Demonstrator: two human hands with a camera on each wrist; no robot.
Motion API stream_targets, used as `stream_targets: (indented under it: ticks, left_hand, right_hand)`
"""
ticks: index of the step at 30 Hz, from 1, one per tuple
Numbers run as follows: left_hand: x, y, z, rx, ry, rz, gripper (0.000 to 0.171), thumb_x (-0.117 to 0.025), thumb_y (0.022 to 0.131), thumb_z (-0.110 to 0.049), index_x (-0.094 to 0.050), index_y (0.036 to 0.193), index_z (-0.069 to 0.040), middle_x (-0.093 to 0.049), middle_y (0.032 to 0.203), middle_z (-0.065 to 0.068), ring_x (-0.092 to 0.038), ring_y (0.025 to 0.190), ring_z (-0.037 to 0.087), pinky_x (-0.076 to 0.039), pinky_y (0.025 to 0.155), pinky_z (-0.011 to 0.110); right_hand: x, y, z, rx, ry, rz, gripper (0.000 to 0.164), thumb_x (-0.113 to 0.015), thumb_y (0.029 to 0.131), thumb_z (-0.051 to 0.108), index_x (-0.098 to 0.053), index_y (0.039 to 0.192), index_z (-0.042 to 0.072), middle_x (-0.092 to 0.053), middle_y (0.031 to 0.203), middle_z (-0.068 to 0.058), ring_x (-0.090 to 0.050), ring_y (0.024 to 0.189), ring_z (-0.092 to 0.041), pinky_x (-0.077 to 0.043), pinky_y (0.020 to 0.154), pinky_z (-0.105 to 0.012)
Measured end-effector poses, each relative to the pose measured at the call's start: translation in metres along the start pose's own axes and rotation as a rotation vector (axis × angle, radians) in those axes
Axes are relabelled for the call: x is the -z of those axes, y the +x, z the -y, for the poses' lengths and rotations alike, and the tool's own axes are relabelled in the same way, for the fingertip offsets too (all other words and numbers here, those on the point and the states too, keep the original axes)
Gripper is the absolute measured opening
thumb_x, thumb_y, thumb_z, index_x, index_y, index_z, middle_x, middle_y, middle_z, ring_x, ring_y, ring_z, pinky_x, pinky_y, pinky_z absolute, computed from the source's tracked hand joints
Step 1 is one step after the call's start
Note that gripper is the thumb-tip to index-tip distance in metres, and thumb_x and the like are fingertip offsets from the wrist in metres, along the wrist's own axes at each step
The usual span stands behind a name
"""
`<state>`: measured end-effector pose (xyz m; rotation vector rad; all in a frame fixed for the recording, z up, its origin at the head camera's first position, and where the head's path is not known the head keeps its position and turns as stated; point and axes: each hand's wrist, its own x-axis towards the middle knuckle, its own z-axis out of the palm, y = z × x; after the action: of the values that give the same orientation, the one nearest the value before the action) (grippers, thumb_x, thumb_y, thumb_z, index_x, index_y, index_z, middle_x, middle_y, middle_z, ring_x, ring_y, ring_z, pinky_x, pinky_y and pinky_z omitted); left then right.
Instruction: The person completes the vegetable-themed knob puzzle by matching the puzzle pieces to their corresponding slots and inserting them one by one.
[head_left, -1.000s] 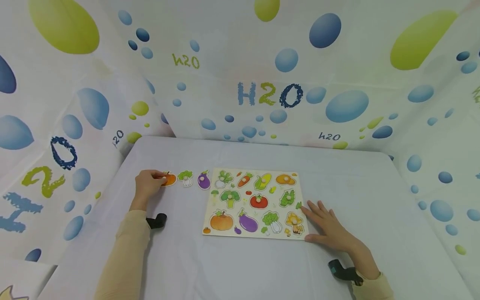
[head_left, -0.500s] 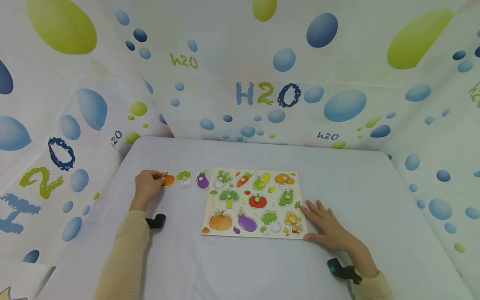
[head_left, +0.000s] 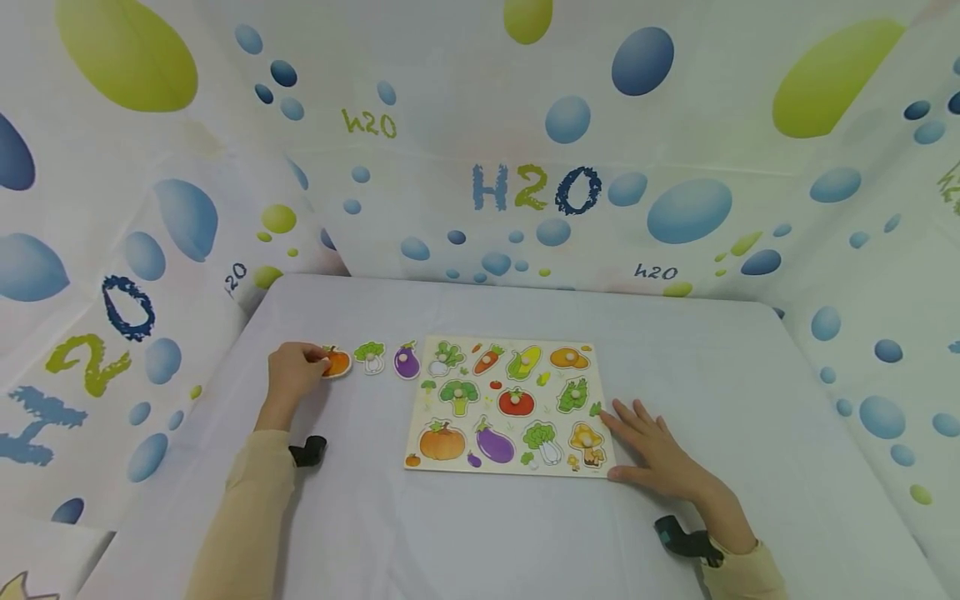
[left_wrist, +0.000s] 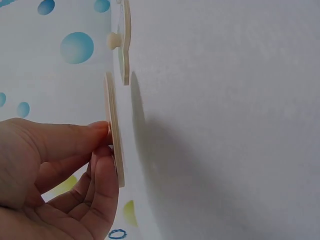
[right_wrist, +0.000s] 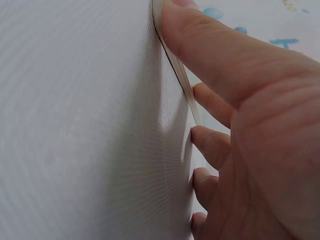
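Observation:
My left hand [head_left: 295, 372] pinches a pumpkin puzzle piece [head_left: 340, 362] with thumb and fingers; the knob is hidden behind them. Seen edge-on in the left wrist view, the wooden piece [left_wrist: 115, 132] is tilted and stands slightly off the table over its shadow. To its right lie a bok choy piece [head_left: 370, 357] and an eggplant piece [head_left: 407, 362], each with a knob. The vegetable puzzle board [head_left: 480, 337] is in the middle. With fingers spread, my right hand [head_left: 660, 458] rests at the board's right edge, thumb and index finger touching it.
Several knobbed pieces sit in the board, among them a tomato [head_left: 517, 402], a broccoli [head_left: 458, 397] and a corn cob [head_left: 524, 362]. A white cloth covers the table [head_left: 450, 542]. Printed curtains [head_left: 435, 167] stand behind and at both sides. Each wrist bears a black camera [head_left: 310, 451].
The pumpkin piece has risen slightly and tilted in my left hand, which has shifted a little toward me. My right hand stays in place at the board.

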<state>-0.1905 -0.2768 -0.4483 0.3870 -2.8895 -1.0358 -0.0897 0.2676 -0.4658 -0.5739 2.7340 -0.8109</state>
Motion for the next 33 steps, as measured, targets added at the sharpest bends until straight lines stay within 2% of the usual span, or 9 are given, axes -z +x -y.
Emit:
stream_targets:
  ticks: [6,12,18,33]
  left_hand:
    - [0.003,-0.010,-0.004,-0.028,0.009,-0.002,0.021,-0.066,0.088,-0.006,-0.069,0.100,0.010,-0.068,0.096,0.027,-0.059,0.087,0.035,-0.050,0.074,0.039]
    - [0.001,-0.022,-0.015,-0.056,0.011,0.023,0.021,-0.065,0.087,-0.006,-0.069,0.100,0.011,-0.068,0.097,0.028,-0.060,0.087,0.036,-0.053,0.075,0.041]
    - [-0.003,-0.034,-0.031,-0.128,0.019,0.043,0.019,-0.067,0.087,-0.005,-0.070,0.098,0.010,-0.069,0.094,0.026,-0.063,0.085,0.035,-0.054,0.072,0.040]
    - [-0.023,-0.070,-0.075,-0.274,0.029,0.136,0.011,-0.073,0.083,-0.004,-0.073,0.092,0.003,-0.068,0.080,0.012,-0.058,0.072,0.021,-0.049,0.061,0.029]
  right_hand:
    - [-0.002,0.001,-0.002,-0.017,0.006,0.014,0.085,-0.075,0.080,0.043,-0.038,0.150,0.014,-0.022,0.160,-0.021,-0.004,0.146,-0.051,-0.001,0.110,-0.073]
    - [-0.001,0.001,-0.002,-0.023,0.016,0.020,0.086,-0.076,0.079,0.042,-0.038,0.150,0.013,-0.021,0.160,-0.022,-0.004,0.146,-0.051,-0.001,0.110,-0.073]
    - [-0.002,0.001,-0.002,-0.017,0.014,0.019,0.085,-0.075,0.080,0.043,-0.038,0.150,0.013,-0.022,0.160,-0.021,-0.004,0.146,-0.051,-0.001,0.110,-0.073]
    - [-0.003,0.002,-0.003,-0.028,0.005,0.022,0.085,-0.074,0.080,0.044,-0.038,0.150,0.014,-0.021,0.160,-0.020,-0.004,0.147,-0.050,-0.001,0.111,-0.072]
